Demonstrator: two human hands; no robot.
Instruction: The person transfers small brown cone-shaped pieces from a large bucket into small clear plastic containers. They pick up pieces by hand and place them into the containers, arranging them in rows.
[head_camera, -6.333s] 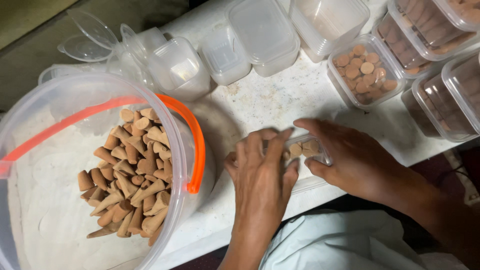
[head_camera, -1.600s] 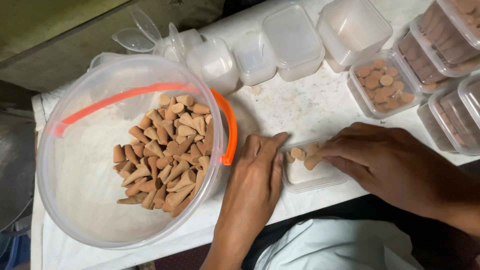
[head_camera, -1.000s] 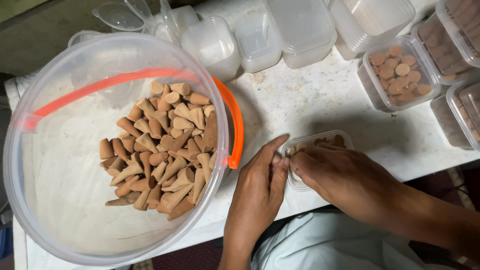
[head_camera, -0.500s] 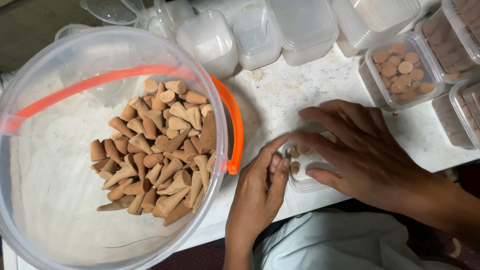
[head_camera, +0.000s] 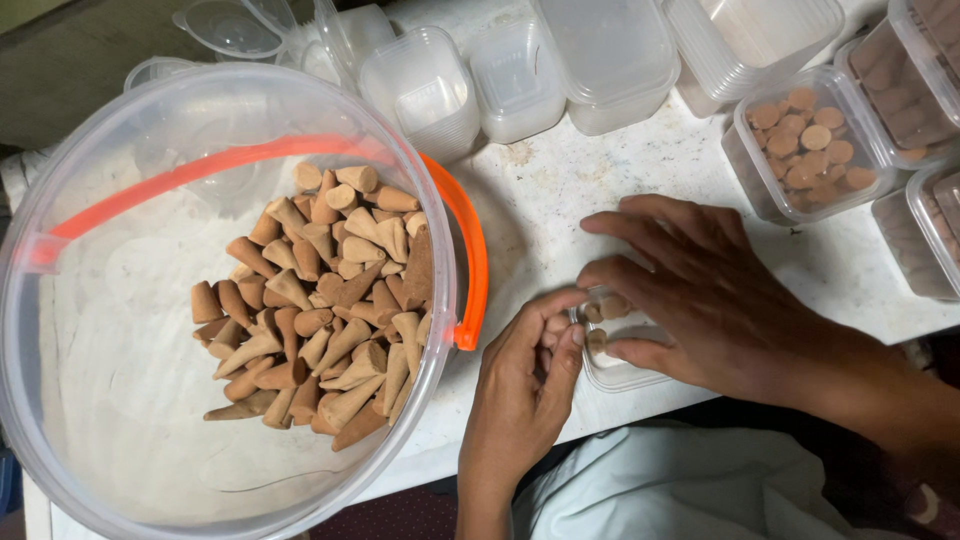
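Just right of the clear bucket (head_camera: 120, 420) of brown incense cones (head_camera: 320, 310), the left hand (head_camera: 525, 385) steadies a small clear tub (head_camera: 625, 372) with curled fingers while the right hand (head_camera: 700, 290), spread flat over it, settles cones inside.

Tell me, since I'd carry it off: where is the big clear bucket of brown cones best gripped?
Probably by the orange handle, lying folded along the rim of the bucket on its right side; come from above there and swing it upright.
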